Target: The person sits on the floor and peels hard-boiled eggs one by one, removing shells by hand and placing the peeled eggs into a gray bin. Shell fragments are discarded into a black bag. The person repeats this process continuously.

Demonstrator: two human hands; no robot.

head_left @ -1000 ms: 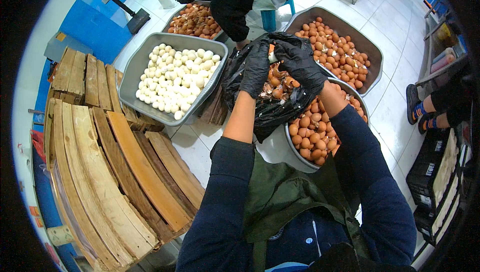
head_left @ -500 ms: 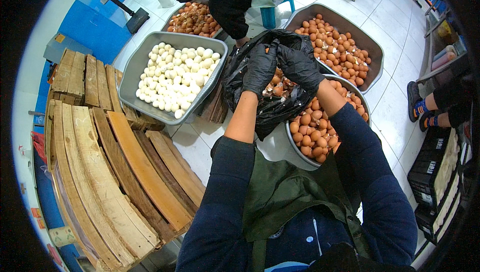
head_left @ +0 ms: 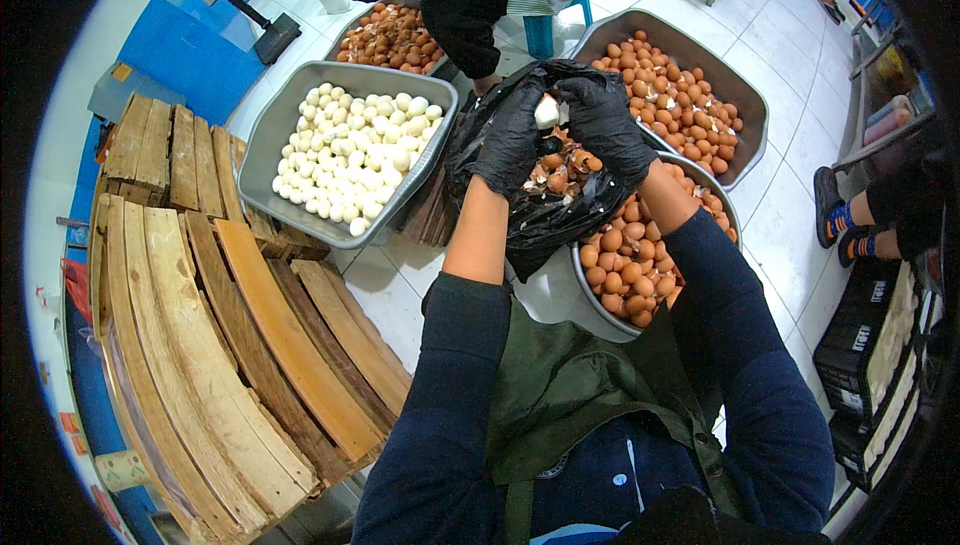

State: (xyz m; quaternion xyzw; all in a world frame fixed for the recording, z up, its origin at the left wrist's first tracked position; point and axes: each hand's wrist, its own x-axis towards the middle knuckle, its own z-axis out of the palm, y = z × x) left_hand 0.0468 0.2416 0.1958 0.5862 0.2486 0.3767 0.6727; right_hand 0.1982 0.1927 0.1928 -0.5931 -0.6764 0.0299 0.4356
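As the left hand (head_left: 507, 145) clamps fingers on an egg (head_left: 547, 113) over the bag (head_left: 535, 235), those of the right hand (head_left: 606, 130) too hidden to call, peeled eggs (head_left: 350, 150) crowd one tub (head_left: 261, 162), but brown eggs (head_left: 625, 270) seemingly remain.

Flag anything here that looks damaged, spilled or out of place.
Several brown eggs in the far right tub look cracked: pale patches show among their shells. Broken shell lies in jagged bits in the black bag. Otherwise, nothing stands out.
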